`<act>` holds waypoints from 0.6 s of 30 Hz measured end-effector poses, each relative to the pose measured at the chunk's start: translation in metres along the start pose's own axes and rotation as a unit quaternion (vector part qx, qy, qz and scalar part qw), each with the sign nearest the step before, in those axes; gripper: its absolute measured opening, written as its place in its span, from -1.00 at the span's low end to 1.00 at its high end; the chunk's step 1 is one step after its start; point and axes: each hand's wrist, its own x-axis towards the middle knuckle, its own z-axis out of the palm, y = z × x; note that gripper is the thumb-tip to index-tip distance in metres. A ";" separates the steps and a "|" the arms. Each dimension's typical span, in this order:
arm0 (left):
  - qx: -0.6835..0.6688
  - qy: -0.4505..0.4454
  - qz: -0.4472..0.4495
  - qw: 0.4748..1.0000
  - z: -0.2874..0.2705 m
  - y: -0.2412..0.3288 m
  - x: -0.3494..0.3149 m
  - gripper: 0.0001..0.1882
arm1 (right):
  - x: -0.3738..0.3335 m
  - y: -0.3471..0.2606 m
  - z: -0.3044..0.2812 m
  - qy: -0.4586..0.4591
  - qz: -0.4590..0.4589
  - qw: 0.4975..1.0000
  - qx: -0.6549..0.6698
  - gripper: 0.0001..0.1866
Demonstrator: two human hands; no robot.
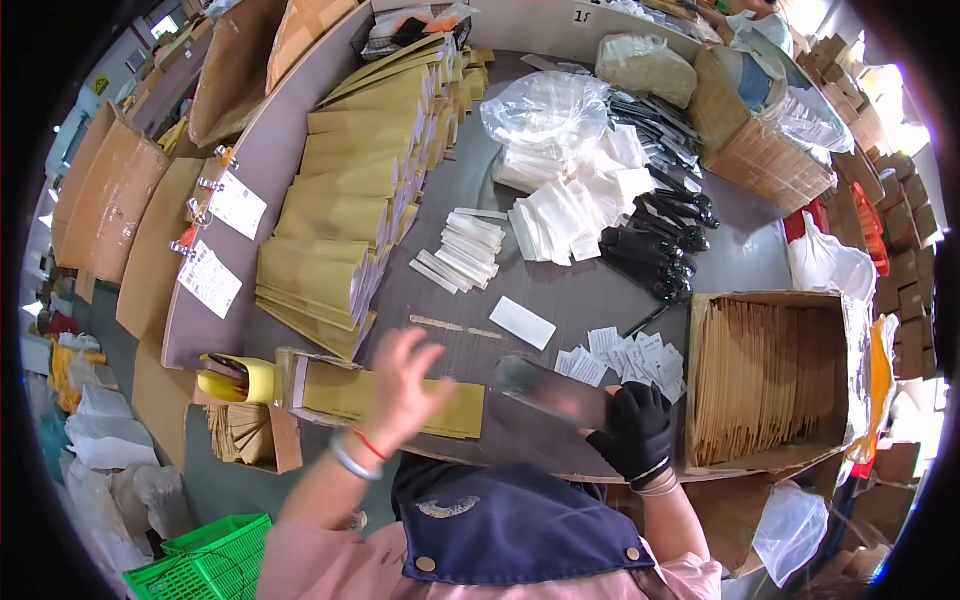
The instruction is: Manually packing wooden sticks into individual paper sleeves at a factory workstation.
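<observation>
My left hand (402, 388), bare and a little blurred, is raised above the near edge of the table with its fingers apart. Below it lie flat yellow envelopes (462, 410) in a narrow open carton. My right hand (637, 428) wears a black fingerless glove and grips one end of a flat, dark, see-through packet (540, 385), smeared by motion; its contents are unclear. Small printed paper slips (645, 362) spread just beyond that hand. A white rectangular card or packet (523, 322) lies farther in, near a small pile of narrow white strips (465, 250).
Overlapping yellow envelopes (335, 215) line the left side. White flat sleeves (570, 215), a clear plastic bag (545, 108) and black bundled items (650, 258) cover the far middle. A carton (857, 375) packed with brown envelopes stands at right. A green crate (215, 560) is at lower left.
</observation>
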 end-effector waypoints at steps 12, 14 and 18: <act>-0.048 0.007 -0.105 0.993 0.061 0.017 -0.042 0.00 | -0.006 0.005 0.020 -0.094 -0.097 0.991 0.002 -0.32; -0.062 -0.005 -0.095 0.994 0.063 0.020 -0.040 0.01 | -0.004 -0.002 0.051 -0.134 -0.084 0.987 0.043 -0.31; -0.084 -0.031 -0.061 0.994 0.061 0.013 -0.019 -0.03 | 0.018 -0.028 0.089 -0.068 -0.118 0.989 0.054 -0.30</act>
